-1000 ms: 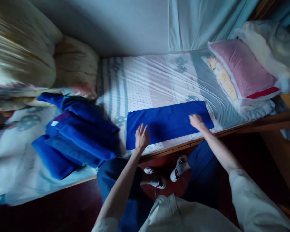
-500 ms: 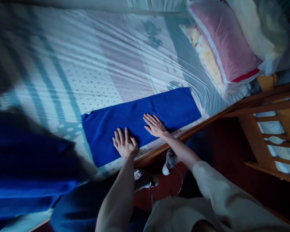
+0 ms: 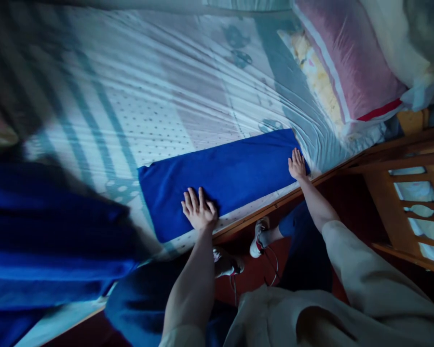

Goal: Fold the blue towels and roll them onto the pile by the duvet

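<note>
A blue folded cloth (image 3: pixel 235 166) lies flat as a long strip along the near edge of the bed. My left hand (image 3: pixel 199 209) rests palm down on its near side, left of the middle, fingers spread. At the cloth's right end my right hand (image 3: pixel 296 165) lies flat with its fingers stretched out. Neither hand grips anything. More blue fabric (image 3: pixel 50 231) is heaped at the left, partly dark and blurred.
The bed carries a patterned, wrinkled sheet (image 3: pixel 152 111). A pink pillow (image 3: pixel 361 62) and a cat-print cushion (image 3: pixel 314 67) sit at the upper right. A wooden bed rail (image 3: pixel 267 209) runs along the near edge. Wooden slatted furniture (image 3: pixel 394 202) stands at the right.
My right hand has slid right along the blue cloth to its right end. My left hand stays at about the same place on the cloth. The view has shifted slightly.
</note>
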Available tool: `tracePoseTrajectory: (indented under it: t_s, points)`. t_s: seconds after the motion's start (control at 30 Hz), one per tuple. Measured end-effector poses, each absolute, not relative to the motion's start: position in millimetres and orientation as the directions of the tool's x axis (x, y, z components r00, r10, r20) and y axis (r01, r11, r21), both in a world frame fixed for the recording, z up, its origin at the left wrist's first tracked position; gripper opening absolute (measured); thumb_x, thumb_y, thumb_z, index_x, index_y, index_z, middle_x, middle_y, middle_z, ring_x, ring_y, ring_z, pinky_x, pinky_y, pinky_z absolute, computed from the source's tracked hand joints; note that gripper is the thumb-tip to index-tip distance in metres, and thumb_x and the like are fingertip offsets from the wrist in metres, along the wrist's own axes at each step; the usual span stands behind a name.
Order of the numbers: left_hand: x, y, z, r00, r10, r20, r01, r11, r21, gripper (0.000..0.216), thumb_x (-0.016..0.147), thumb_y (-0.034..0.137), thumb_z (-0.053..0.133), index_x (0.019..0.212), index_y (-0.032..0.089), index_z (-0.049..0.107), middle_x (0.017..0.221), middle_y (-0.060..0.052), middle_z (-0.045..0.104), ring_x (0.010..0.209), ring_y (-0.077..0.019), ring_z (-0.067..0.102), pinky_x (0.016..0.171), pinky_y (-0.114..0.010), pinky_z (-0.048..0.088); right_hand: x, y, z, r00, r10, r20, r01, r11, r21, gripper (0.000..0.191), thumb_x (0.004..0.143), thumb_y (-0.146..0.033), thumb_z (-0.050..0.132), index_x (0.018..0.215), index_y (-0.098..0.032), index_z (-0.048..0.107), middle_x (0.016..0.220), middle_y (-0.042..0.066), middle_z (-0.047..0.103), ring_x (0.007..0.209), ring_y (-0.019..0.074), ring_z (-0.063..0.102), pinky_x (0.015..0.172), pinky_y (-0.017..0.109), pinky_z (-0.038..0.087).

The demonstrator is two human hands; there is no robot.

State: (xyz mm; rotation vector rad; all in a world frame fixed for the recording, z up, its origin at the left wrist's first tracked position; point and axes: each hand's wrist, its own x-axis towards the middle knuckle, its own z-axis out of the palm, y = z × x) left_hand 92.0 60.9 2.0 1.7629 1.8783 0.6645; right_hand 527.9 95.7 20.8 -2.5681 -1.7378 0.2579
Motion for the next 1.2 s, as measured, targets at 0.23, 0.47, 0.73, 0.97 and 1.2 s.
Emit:
tracePoseTrajectory:
  t_s: [0.23,0.47,0.73,0.97,1.2]
  points:
    - [92,63,-3,-0.061,0.997,0.045,0.802,0.022,0.596,0.063,0.093,0.027,0.046,0.155,0.019,0.046,0.167,-0.014,0.031,0.159,-0.0306,0.019,0.127,-0.061,0.014,334,91,10,0.224,0.975,-0.009,0.938,-0.218,-0.269,0.061,0.107,-0.039,0.027,0.162,-0.012,0.031,0.170,0.016,0.022,0.160,0.0264,0.012,0.128,0.057,0.015]
    - [95,65,-2,-0.061,0.998,0.027,0.863,0.039,0.504,0.060,0.094,0.027,0.042,0.153,0.017,0.049,0.166,-0.013,0.033,0.158,-0.0278,0.020,0.129,-0.055,0.017,237,73,0,0.133,0.990,-0.043,0.926,-0.139,-0.352,0.060,0.104,-0.030,0.030,0.161,-0.013,0.034,0.168,0.015,0.030,0.159,0.0255,0.019,0.128,0.057,0.014]
    - [106,70,-3,-0.108,0.993,-0.056,0.862,0.121,0.493,0.064,0.095,0.026,0.040,0.158,0.013,0.040,0.169,-0.013,0.025,0.160,-0.0276,0.011,0.130,-0.057,0.009,241,80,-16,0.147,0.988,0.039,0.944,-0.128,-0.303,0.061,0.101,-0.027,0.029,0.159,-0.013,0.039,0.165,0.016,0.036,0.157,0.0269,0.025,0.125,0.060,0.020]
    - [173,104,-4,0.320,0.947,0.029,0.730,-0.266,0.630,0.060,0.101,0.032,0.033,0.156,0.012,0.040,0.167,-0.014,0.032,0.159,-0.0238,0.017,0.131,-0.051,0.012,244,79,-26,0.123,0.992,0.011,0.956,-0.115,-0.270,0.059,0.102,-0.027,0.030,0.161,-0.020,0.037,0.165,0.013,0.038,0.156,0.0238,0.029,0.125,0.057,0.025]
    - [4,113,-3,-0.037,0.998,-0.051,0.838,0.059,0.543,0.061,0.103,0.036,0.031,0.158,0.011,0.037,0.166,-0.017,0.033,0.159,-0.0245,0.018,0.130,-0.051,0.014,240,78,-17,0.146,0.988,0.044,0.915,-0.118,-0.387,0.063,0.099,-0.028,0.032,0.160,-0.014,0.038,0.166,0.015,0.034,0.157,0.0307,0.024,0.125,0.064,0.019]
